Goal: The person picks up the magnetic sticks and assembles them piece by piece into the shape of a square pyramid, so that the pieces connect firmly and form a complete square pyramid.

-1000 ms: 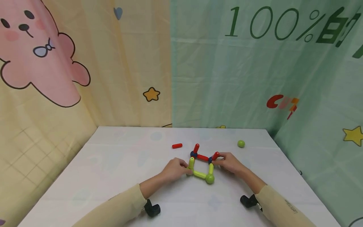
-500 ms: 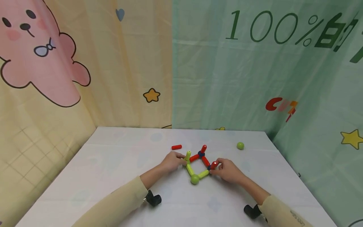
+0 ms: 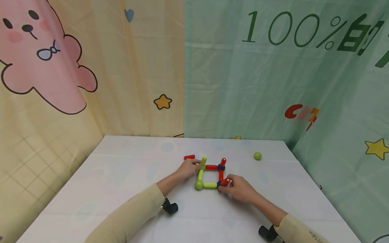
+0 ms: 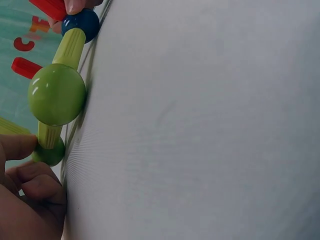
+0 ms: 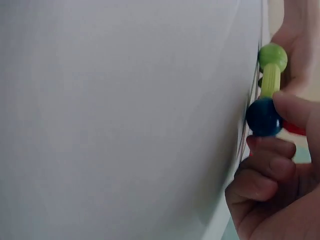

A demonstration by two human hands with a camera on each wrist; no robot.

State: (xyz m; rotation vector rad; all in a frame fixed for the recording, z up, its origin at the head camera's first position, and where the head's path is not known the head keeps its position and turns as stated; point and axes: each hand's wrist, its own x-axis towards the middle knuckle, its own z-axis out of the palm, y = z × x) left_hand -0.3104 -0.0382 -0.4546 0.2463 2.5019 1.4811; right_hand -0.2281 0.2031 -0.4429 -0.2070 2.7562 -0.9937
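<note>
A square frame of rods and balls lies on the white table. Its near-left corner is a green ball [image 3: 199, 184], joined by a green rod [image 3: 210, 185] to a dark blue ball [image 5: 264, 116] at the near right. Red rods [image 3: 211, 167] form the far and right sides, meeting at another blue ball [image 3: 221, 167] with a red rod [image 3: 223, 162] standing on it. My left hand [image 3: 189, 168] pinches the far-left green ball [image 4: 49, 151], below its upright green rod [image 3: 204, 160]. My right hand [image 3: 240, 189] grips the near-right blue ball, beside its raised red rod [image 3: 225, 182].
A loose red rod [image 3: 189, 157] lies just beyond my left hand. One loose green ball [image 3: 257, 156] sits at the far right of the table [image 3: 136, 158]. Printed curtains [image 3: 231, 84] hang behind and along the sides.
The frame has turned clockwise as seen from above, its near green ball swinging from the right to the left. My left hand has moved away from me, my right hand nearer.
</note>
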